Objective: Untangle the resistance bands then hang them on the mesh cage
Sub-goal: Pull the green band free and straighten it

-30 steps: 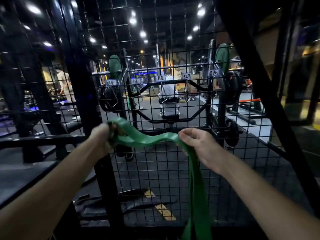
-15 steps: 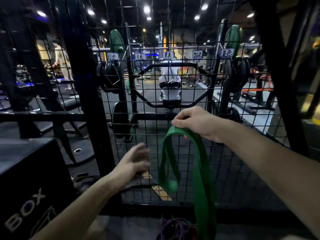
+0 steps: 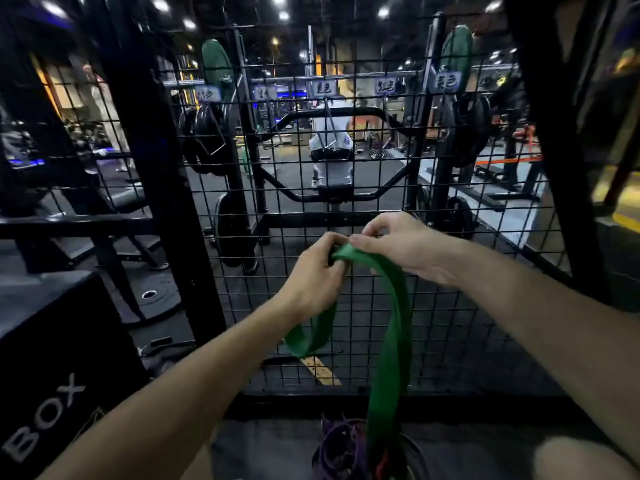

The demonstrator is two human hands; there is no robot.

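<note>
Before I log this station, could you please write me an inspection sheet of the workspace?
Surface: dark gym floor by the cage.
Job's things: green band held up, both ends hanging; purple bands heaped below; mesh cage carries no band.
Clutter: black box marked BOX at left.
Hands: left hand and right hand both pinch the green band's top fold.
Cables: nothing seen.
Surroundings: weight racks, a person seated beyond the mesh.

head cam | forward-down | close on hands, mesh cage [image 3: 450,306] just ahead
</note>
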